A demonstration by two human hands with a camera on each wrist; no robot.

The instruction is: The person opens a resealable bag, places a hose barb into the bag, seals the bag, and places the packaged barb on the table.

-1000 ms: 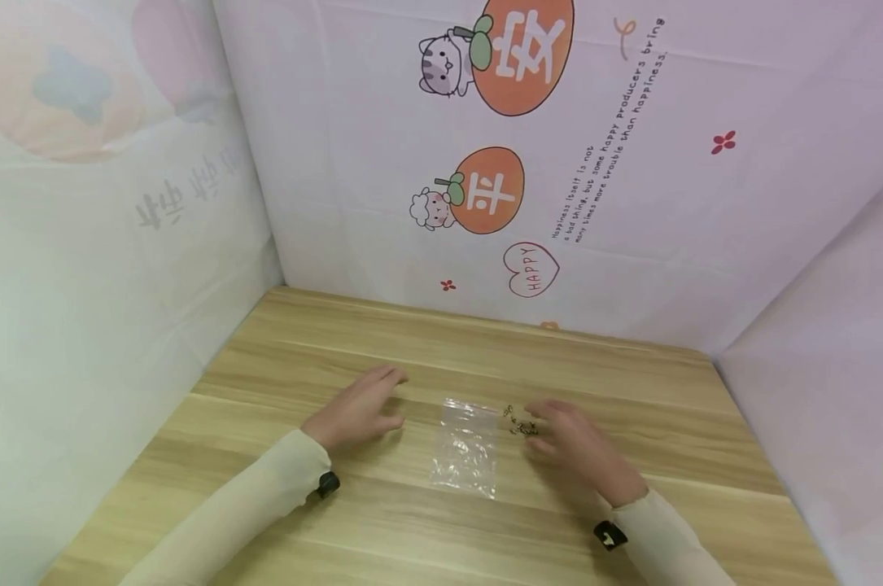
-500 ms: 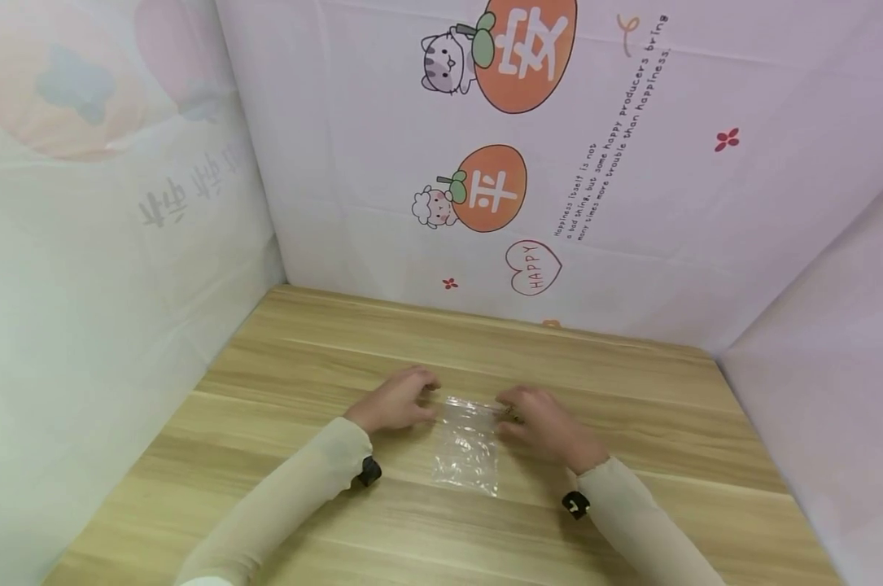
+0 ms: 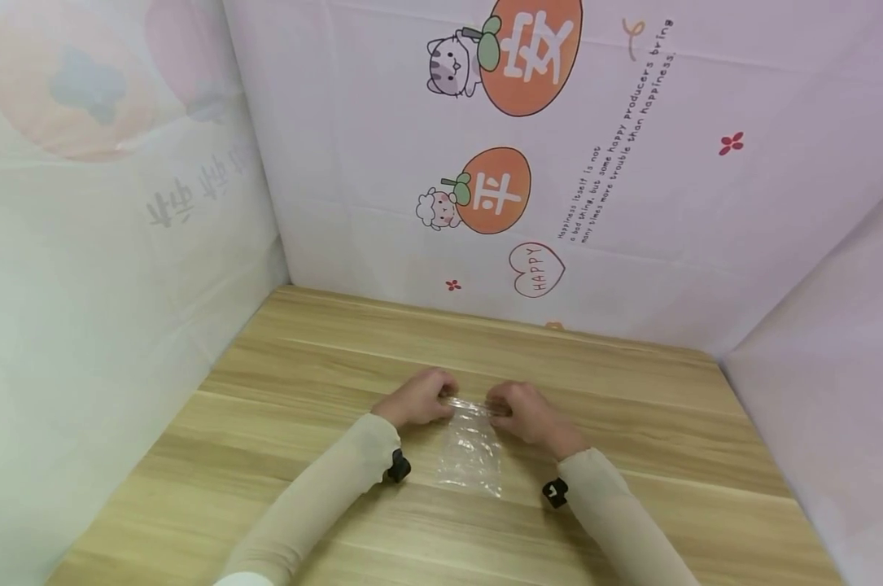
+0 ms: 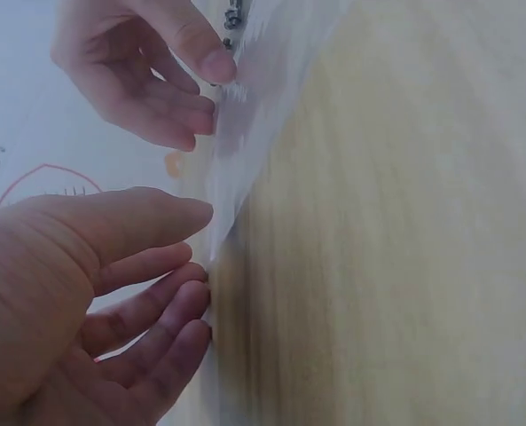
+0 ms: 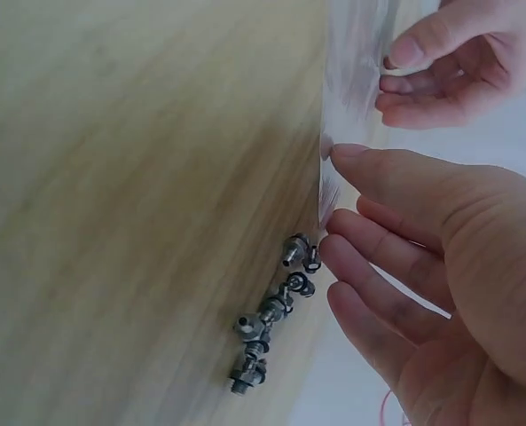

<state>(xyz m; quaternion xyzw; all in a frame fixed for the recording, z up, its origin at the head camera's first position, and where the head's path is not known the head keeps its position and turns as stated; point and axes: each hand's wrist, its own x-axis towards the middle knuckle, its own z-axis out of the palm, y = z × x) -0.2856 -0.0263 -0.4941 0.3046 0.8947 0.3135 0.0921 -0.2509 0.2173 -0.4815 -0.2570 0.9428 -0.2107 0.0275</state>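
A clear plastic zip bag (image 3: 472, 452) lies flat on the wooden table. At its upper left corner is my left hand (image 3: 416, 399), thumb and fingers bent loosely apart around the edge. My right hand (image 3: 532, 413) is at the opposite upper corner; in the right wrist view its thumb (image 5: 356, 153) touches the bag's edge, with a gap between thumb and fingers. Several small metal fittings (image 5: 276, 309) with threaded ends lie in a loose row right beside the right fingertips. In the head view the right hand hides them.
The wood-grain table (image 3: 324, 342) meets a printed white cloth wall (image 3: 382, 244) at the back. Similar cloth walls stand at the left (image 3: 119, 285) and right (image 3: 837, 342). A black wrist device (image 3: 399, 465) sits on the left sleeve, another (image 3: 556, 492) on the right.
Both hands have moved inward, the left to the right and the right to the left, to the bag's upper corners. The metal fittings have become covered by the right hand in the head view.
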